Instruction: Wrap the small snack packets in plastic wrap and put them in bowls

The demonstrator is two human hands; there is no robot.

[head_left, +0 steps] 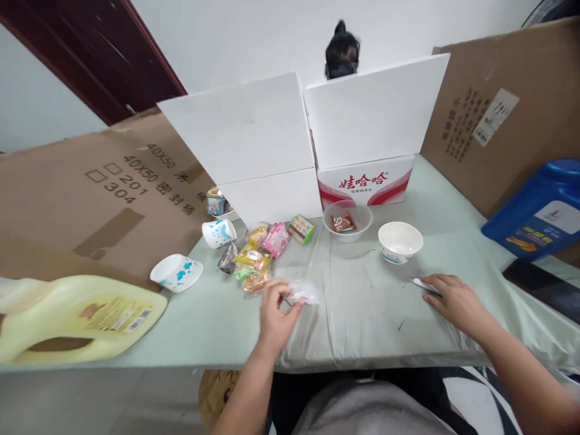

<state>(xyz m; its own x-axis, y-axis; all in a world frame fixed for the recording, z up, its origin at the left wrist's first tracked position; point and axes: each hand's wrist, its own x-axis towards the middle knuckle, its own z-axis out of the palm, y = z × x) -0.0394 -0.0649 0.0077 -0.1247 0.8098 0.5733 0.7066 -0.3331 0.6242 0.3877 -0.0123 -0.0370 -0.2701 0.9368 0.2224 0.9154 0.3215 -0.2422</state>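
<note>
My left hand (277, 311) pinches a whitish, see-through crumpled plastic packet (303, 291) just above the table; what it contains is too blurred to tell. Beside it lies a pile of wrapped snacks (252, 260) in yellow, pink, green and dark packets. Further right, my right hand (455, 303) rests on the table with its fingers closed on a slim white object (425, 285), whose kind I cannot make out. Just beyond that hand stands a white paper bowl (400, 241) with blue print. A clear plastic bowl (348, 222) holds a brown-red wrapped snack (343, 222).
Two paper bowls (176, 272) lie tipped at left, near a pale yellow jug (86, 317). White box panels (272, 151) stand across the back, with a person's head (342, 51) behind. Large cardboard sheets (90, 199) flank the table. At right are a blue bottle (537, 211) and a phone (544, 290).
</note>
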